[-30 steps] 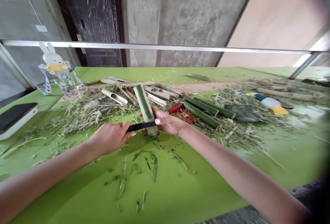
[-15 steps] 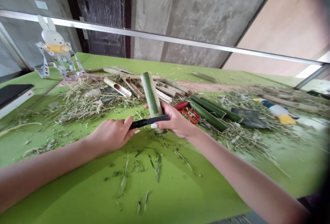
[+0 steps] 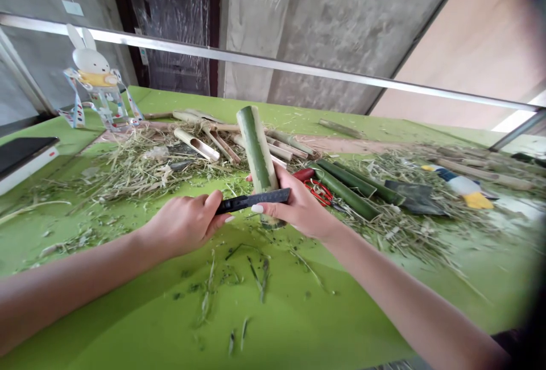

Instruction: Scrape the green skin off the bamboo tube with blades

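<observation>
While across bamboo (image 3: 259, 154), knife (image 3: 253, 200); top (image 3: 248, 112) free

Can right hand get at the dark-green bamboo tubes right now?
Probably not as is: the right hand is gripping the tilted green-and-cream bamboo tube, thumb at the flat black knife. The dark-green tubes lie close by, so freeing it should suffice.
</observation>
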Demonstrator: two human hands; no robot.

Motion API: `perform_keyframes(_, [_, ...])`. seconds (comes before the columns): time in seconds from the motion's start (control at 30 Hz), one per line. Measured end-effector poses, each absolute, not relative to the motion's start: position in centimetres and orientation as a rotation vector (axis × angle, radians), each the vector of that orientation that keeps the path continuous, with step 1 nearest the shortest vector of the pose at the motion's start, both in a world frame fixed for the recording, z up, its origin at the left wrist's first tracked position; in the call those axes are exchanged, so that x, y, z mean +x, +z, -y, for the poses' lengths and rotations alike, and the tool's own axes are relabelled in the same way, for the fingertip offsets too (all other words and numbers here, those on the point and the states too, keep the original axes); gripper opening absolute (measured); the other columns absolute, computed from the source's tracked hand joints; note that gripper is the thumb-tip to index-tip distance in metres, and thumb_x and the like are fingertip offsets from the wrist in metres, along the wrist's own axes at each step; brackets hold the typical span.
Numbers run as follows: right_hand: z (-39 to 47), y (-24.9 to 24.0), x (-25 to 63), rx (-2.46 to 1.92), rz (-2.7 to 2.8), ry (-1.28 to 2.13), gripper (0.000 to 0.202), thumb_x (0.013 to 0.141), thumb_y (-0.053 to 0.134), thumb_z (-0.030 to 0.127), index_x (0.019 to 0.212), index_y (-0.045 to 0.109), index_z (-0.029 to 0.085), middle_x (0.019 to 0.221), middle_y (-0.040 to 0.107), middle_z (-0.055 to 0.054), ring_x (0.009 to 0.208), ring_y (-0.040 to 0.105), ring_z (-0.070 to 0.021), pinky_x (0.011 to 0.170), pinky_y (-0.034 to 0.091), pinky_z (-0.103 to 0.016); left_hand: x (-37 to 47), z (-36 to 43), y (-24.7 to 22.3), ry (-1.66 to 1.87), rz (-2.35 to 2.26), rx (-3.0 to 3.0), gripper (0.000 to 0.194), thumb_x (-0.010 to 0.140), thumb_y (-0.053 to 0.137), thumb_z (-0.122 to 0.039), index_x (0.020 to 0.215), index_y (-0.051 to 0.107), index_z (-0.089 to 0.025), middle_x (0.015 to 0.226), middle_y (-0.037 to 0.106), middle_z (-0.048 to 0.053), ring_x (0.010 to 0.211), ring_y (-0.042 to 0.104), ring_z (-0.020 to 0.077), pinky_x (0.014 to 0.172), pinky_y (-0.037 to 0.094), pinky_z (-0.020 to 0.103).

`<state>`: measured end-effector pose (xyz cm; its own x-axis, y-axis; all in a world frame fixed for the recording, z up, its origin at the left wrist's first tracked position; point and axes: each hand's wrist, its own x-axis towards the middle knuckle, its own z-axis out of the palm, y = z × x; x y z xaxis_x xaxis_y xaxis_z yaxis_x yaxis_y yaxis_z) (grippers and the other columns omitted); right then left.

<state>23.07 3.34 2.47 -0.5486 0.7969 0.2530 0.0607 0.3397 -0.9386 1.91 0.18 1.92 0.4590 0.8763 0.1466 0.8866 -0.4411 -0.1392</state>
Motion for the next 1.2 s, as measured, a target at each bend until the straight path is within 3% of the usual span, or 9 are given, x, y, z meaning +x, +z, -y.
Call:
perform_keyframes(0.3, [-2.7,3.1,22.9,-0.763,1.864,1.253,0.069,0.069,0.069,0.032,0.127,0.032,0.019,0.082,0.047,-0.002,0.066,0.049,-0.0116,0.052,0.045,-0.026,2.1,0.0,1.7,-0.125,1.507,-2.468,0.042,0.089,0.016,-0.041,0.093,0.049,-0.014,0.054,0.054,0.004,0.042,0.050,0.0161,0.037,0.027,0.024])
perform_keyframes(0.63, [-2.6,2.8,22.9,-0.730,1.777,1.272,0.059,0.071,0.067,0.034,0.121,0.038,0.023,0.098,0.053,-0.006,0.067,0.053,-0.0105,0.049,0.047,-0.023,2.5,0.1,2.1,-0.247,1.507,-2.430,0.039,0.088,0.021,-0.042,0.089,0.049,-0.015,0.055,0.054,0.004,0.040,0.047,0.0138,0.036,0.028,0.024])
perform_keyframes(1.2, [-2.8,3.1,22.5,-0.745,1.711,1.106,0.042,0.069,0.069,0.037,0.099,0.046,0.019,0.071,0.053,0.002,0.055,0.050,-0.0094,0.050,0.043,-0.025,3.0,-0.7,3.2,-0.111,1.544,-2.386,0.041,0.089,0.018,-0.041,0.096,0.048,-0.013,0.060,0.058,0.007,0.051,0.057,0.0191,0.045,0.042,0.028])
